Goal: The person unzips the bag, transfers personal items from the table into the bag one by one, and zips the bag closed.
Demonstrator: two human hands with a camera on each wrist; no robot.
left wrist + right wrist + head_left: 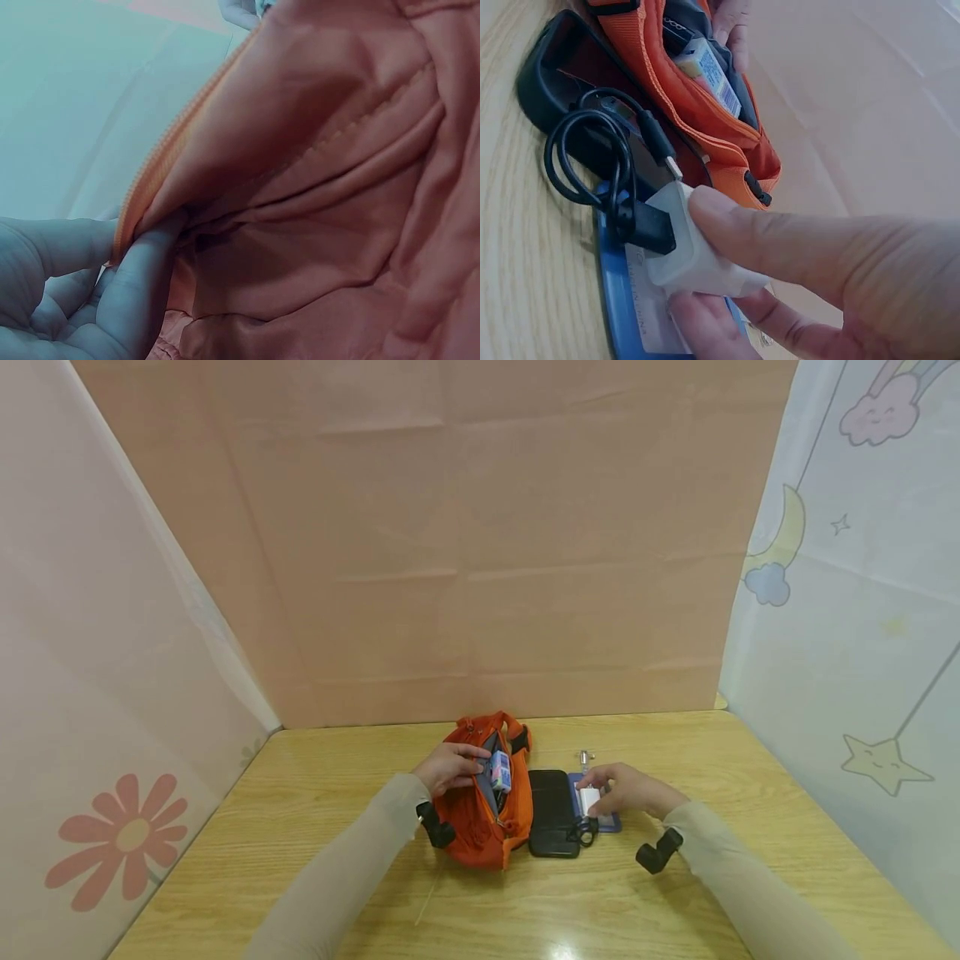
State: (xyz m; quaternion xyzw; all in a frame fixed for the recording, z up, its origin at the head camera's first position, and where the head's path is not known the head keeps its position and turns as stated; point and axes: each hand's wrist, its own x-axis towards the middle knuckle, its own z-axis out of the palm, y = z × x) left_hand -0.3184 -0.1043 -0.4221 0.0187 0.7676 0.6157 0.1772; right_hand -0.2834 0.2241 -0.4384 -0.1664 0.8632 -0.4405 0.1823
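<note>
An orange-red waist bag lies on the table with its zipped pocket gaping. At the pocket's left edge, my left hand pinches the zipper-lined fabric between thumb and fingers, as the left wrist view shows up close. Inside sit a small white, blue and pink packet and a dark item with pale lettering. To the right of the bag, my right hand holds a white charger plug between thumb and fingers. A looped black cable is plugged into it.
Beside the bag lies a black tray-like object with a raised rim. A blue-framed card holder is under the charger, and a small silver metal piece lies behind it. A pinkish cloth wall rises at the table's back edge.
</note>
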